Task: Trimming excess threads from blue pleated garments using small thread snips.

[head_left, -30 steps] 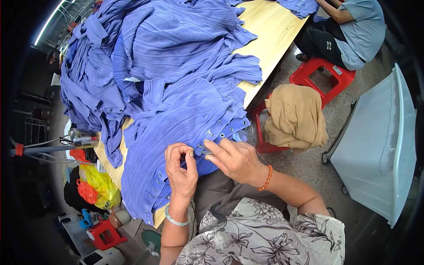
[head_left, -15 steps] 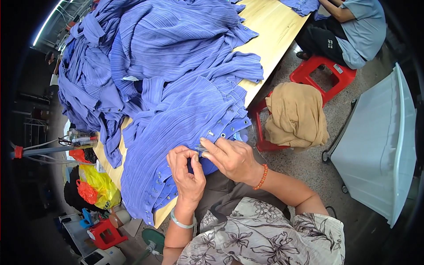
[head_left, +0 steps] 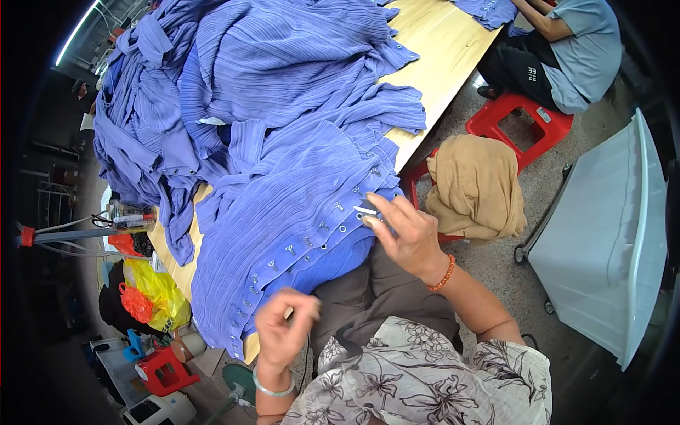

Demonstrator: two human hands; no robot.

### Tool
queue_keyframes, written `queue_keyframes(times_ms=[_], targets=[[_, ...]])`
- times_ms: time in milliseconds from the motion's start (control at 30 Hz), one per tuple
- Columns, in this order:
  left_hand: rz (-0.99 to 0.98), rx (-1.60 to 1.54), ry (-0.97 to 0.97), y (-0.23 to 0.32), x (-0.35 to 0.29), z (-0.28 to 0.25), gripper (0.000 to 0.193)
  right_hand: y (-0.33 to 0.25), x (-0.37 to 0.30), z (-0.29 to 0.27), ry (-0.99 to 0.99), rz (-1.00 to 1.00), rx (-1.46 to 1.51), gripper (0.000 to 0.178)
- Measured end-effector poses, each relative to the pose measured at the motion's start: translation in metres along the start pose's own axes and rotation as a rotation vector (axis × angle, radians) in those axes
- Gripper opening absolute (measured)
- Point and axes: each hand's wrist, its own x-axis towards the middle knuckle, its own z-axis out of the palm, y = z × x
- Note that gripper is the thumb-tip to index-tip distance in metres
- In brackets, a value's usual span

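A blue-violet pleated garment [head_left: 283, 191] hangs over the table's near edge toward my lap. Small metal rings and pin-like fittings run in a row along its edge strip. My right hand [head_left: 407, 234] pinches a small pointed metal blade [head_left: 365, 210] between thumb and fingertips, right over that strip; the rest of the tool is hidden in the fingers. Apart from the cloth, nearer my body, my left hand [head_left: 283, 327] is raised with thumb and fingers curled together. It is slightly blurred, and anything between its fingertips is too small to see.
More blue-violet garments [head_left: 276, 57] are heaped across the wooden table [head_left: 443, 42]. To the right are tan cloth [head_left: 474, 184] on a red stool, a seated person [head_left: 581, 49] on another red stool [head_left: 524, 127], and a white wheeled bin [head_left: 595, 227]. Bags [head_left: 159, 297] lie at left.
My hands were close together at the garment's edge and have parted. The left drew down toward me; the right moved up and right, baring the row of fittings and the blade.
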Motion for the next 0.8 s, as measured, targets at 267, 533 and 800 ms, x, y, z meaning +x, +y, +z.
queue_keyframes(times_ms=[267,533,800], targets=[[0.551,0.613,0.12,0.0,0.055,0.04,0.017,0.006,0.001,-0.002,0.005,0.053,0.036,0.039],[0.414,0.847,0.246,-0.034,0.097,0.044,0.025,0.024,0.039,0.005,-0.025,0.257,0.103,0.044],[0.409,0.917,0.255,-0.036,0.105,0.051,0.025,0.037,0.059,-0.002,-0.208,0.366,0.216,0.023]])
